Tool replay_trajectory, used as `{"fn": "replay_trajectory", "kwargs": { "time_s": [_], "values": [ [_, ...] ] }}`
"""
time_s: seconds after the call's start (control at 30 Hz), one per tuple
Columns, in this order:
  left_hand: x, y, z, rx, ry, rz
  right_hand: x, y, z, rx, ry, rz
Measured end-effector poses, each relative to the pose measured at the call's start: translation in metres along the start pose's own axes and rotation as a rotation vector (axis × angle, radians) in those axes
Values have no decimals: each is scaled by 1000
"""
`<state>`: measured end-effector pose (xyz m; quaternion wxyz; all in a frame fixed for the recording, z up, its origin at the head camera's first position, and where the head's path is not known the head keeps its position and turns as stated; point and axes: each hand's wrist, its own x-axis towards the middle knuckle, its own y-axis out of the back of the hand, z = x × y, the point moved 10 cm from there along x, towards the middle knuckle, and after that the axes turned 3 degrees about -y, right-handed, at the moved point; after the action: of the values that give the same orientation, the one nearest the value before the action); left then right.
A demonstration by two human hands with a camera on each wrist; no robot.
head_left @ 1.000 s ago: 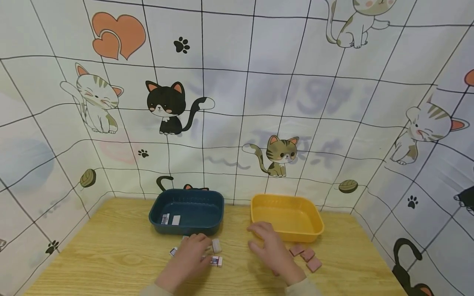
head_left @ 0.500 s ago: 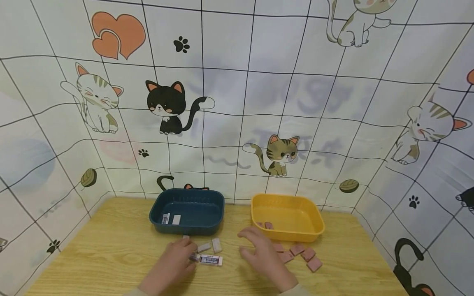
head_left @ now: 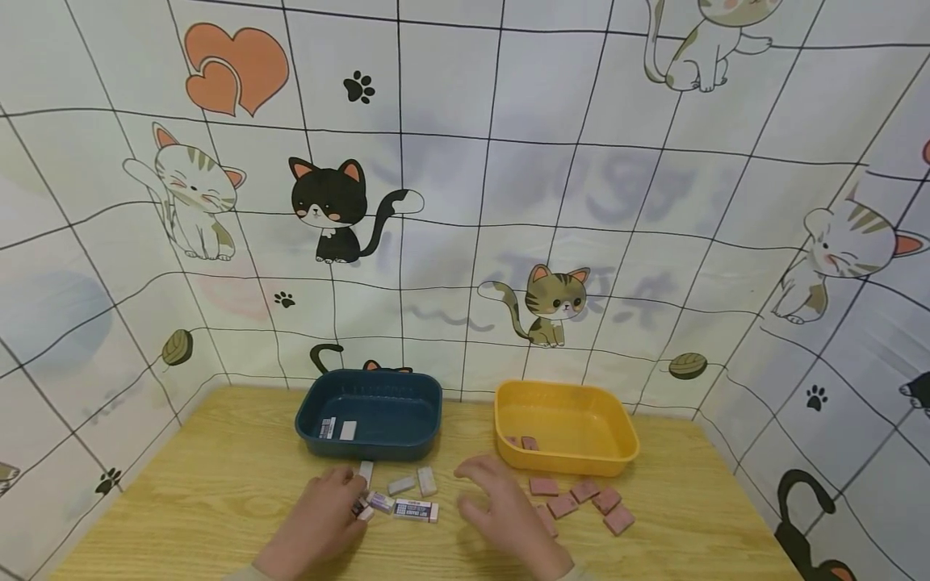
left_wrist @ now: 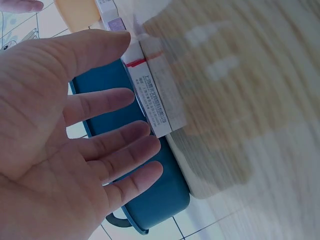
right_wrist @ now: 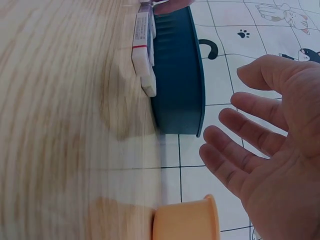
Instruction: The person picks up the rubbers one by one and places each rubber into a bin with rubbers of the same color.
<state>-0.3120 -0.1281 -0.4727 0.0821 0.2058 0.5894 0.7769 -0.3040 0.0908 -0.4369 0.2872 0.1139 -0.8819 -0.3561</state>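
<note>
My left hand [head_left: 323, 508] hovers low at the left end of several white erasers, its fingers slightly bent. One sleeved eraser [left_wrist: 152, 97] lies just past its fingertips in the left wrist view; whether they touch it I cannot tell. Nearby are a printed eraser [head_left: 416, 511], a bare white one [head_left: 401, 486] and another upright-looking one [head_left: 426, 482]. My right hand [head_left: 501, 512] holds nothing, with thumb and fingers spread apart. Beside it lie several small pink blocks [head_left: 562, 506], one partly hidden by the hand.
A dark blue bin [head_left: 370, 448] stands behind the white erasers, with two white pieces [head_left: 349, 431] inside. To its right is a yellow bin [head_left: 574, 463] holding two pink blocks [head_left: 529, 443]. A cat-patterned sheet [head_left: 436, 202] rises behind the wooden table [head_left: 218, 484].
My left hand has shifted left, uncovering several white erasers. The right hand has drifted left and down, so more pink blocks, including two in the yellow bin, show now.
</note>
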Motion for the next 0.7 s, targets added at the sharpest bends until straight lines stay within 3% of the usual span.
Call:
{"fn": "replay_trajectory", "kwargs": {
  "time_s": [0.4,0.7],
  "values": [
    [-3,1,-13,-2,92,-9,-3,-10,-3,27,8,-45],
    [-6,0,-25,5,86,-42,-3,-17,-4,43,-3,-93]
  ]
}}
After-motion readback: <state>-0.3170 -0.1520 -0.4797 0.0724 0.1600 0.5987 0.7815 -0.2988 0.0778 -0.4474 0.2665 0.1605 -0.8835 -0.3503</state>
